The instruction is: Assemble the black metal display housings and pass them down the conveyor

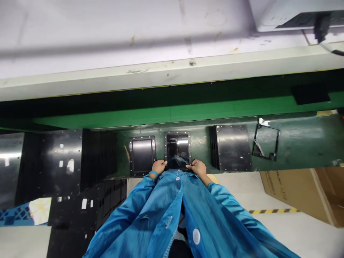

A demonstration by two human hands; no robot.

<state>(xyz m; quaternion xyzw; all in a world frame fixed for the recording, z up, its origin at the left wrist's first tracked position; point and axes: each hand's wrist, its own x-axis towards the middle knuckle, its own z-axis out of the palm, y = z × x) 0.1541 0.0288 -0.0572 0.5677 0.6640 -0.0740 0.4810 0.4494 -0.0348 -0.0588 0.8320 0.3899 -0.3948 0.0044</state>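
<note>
A glossy black panel (177,145) sits in a dark fixture frame (177,133) with small studs along its border, on the green bench just in front of my body. My left hand (159,166) pinches at the panel's lower left corner, a blue band around the wrist. At the lower right corner, my right hand (197,167) is closed with thumb and finger at the edge. Left of it lies a second studded frame (142,154) with a matte dark inside. A stack of black plates (233,147) stands to the right.
Tall stacks of black trays (61,161) crowd the left. A thin black bracket frame (266,141) lies farther right on the green bench (309,143). A white shelf (107,75) spans above, carrying a white device (298,16). An open cardboard box (292,190) stands below right.
</note>
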